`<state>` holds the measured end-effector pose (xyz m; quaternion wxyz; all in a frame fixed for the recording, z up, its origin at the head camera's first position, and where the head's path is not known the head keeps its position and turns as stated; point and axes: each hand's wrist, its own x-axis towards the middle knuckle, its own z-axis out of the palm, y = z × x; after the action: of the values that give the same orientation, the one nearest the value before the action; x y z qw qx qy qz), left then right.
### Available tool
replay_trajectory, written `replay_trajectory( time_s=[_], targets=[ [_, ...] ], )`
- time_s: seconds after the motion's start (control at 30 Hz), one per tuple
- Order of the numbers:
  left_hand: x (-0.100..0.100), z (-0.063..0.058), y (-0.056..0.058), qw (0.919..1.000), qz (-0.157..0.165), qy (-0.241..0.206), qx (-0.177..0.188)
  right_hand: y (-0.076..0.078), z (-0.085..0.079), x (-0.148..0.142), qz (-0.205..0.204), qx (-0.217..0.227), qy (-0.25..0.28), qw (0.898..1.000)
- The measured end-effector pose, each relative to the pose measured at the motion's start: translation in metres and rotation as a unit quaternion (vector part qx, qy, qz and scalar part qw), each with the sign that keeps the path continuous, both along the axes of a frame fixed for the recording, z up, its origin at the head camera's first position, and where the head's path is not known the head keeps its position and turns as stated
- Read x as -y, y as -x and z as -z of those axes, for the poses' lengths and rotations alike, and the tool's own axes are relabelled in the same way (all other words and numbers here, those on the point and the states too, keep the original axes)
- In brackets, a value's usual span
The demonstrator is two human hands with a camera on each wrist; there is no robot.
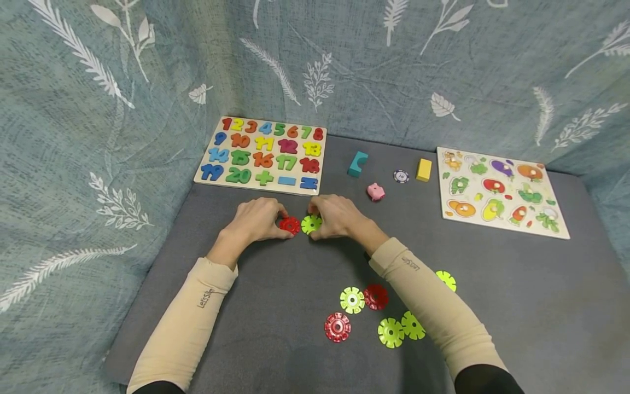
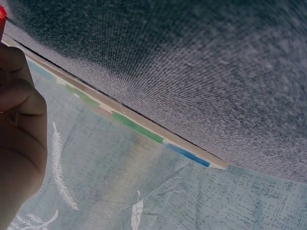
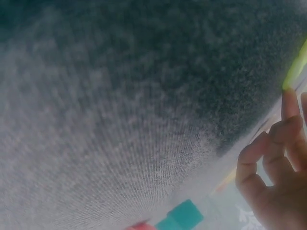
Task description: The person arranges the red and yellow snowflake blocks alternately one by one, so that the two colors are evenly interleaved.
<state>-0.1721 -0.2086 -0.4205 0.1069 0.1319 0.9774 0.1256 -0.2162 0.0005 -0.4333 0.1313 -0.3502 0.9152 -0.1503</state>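
Near the number board, my left hand pinches a red notched disc between thumb and fingertips. Just to its right, my right hand pinches a lime-green notched disc the same way. A narrow gap separates the two discs. In the left wrist view only a sliver of the red disc shows, above the curled fingers. The right wrist view catches the green disc at its edge, touched by a fingertip.
Loose discs lie toward the front: a red one, a green one and several more, some beside my right sleeve. Behind are a number puzzle board, teal block, pink pig, chip, yellow block and vegetable board.
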Motion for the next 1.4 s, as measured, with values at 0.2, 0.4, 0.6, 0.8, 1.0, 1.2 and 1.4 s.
replay_trajectory(
  time_s=[0.2,0.4,0.6,0.8,1.0,1.2,1.4],
  targets=[
    [-0.0001,-0.0004,-0.0003,1.0,-0.003,-0.001,0.006,-0.0003,-0.0001,0.0,-0.003,-0.003,0.0,1.0],
    [0.0007,-0.0007,-0.0006,0.9999,-0.006,-0.007,0.01,-0.002,0.0005,0.0006,-0.002,-0.007,0.0,1.0],
    [0.0007,-0.0002,-0.0005,0.9998,-0.006,-0.011,0.013,-0.0033,0.0012,0.0008,0.006,-0.006,-0.006,1.0],
    [0.0001,0.0005,0.0001,0.9999,-0.004,-0.01,0.011,-0.0034,0.0004,0.0006,0.011,-0.006,-0.011,1.0],
    [-0.0003,0.0007,0.0,0.9999,-0.002,-0.011,0.01,-0.0032,0.0006,0.0001,0.013,-0.002,-0.012,1.0],
    [0.0001,0.0022,-0.0009,0.9998,-0.003,-0.011,0.014,-0.0031,0.0011,0.0004,0.015,-0.001,-0.015,1.0],
    [0.0003,0.0032,-0.0023,0.9999,-0.003,-0.008,0.006,-0.0033,0.0002,0.0009,0.013,-0.004,-0.019,1.0]
  ],
)
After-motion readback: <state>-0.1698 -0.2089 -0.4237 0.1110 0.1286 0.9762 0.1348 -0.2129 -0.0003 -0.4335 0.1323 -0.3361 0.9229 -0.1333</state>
